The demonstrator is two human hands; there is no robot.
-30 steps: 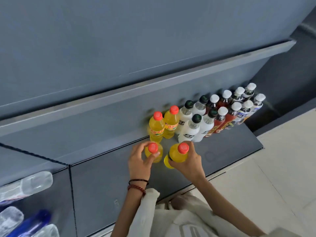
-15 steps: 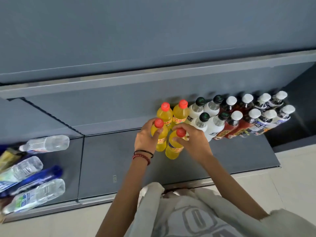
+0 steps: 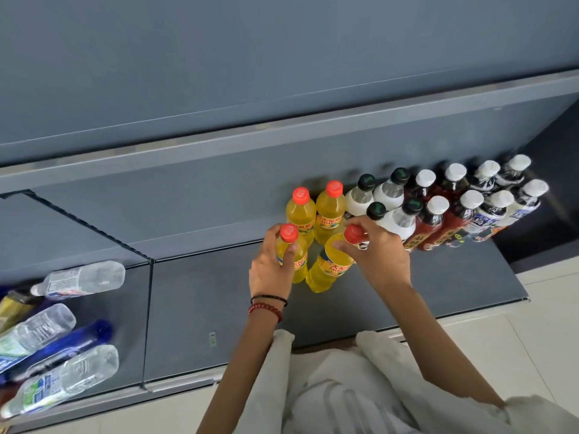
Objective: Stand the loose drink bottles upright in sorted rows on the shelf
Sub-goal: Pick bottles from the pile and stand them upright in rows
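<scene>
Two rows of upright bottles stand at the back right of the grey shelf (image 3: 438,283): yellow ones with red caps (image 3: 329,211), white ones with black caps (image 3: 388,195), dark red ones (image 3: 435,214) and white-capped ones (image 3: 507,202). My left hand (image 3: 272,264) grips a yellow bottle (image 3: 296,261) by its neck, standing in front of the yellow pair. My right hand (image 3: 376,249) grips a second yellow bottle (image 3: 329,267) at its red cap, tilted to the right.
Loose bottles lie on their sides on the left shelf section: clear water bottles (image 3: 84,278) (image 3: 62,383) and a blue bottle (image 3: 69,343). A thin divider (image 3: 147,321) separates the two sections. A higher shelf edge (image 3: 282,133) overhangs. Pale floor tiles (image 3: 548,324) are at right.
Both hands carried the two yellow bottles back toward the standing yellow pair. The view swung left, bringing the loose bottles at left into sight.
</scene>
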